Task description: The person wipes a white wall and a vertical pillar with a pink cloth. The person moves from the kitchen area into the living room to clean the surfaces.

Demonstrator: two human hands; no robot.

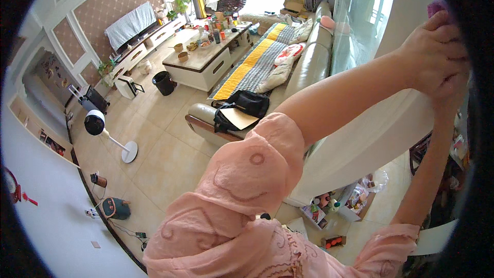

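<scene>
My left hand [436, 54] reaches up to the far right edge of the view, its fingers curled closed beside a small purple, cloth-like thing [437, 8]. That purple piece shows just above the fingers and is cut off by the dark rim. My right forearm [431, 167] rises from the lower right and meets the left hand. Behind the left hand and the rim, the fingers of my right hand are hidden. Both arms wear pink sleeves. Next to the hands stands a pale wall end [406, 15], with a curved white surface [370, 134] below my left arm.
A sofa [314, 62] with a black bag [247, 104] stands beyond my left arm. Further off are a cluttered coffee table [206, 51], a black bin [163, 83] and a white standing fan [129, 152]. Boxes of small items [355, 201] lie on the floor below.
</scene>
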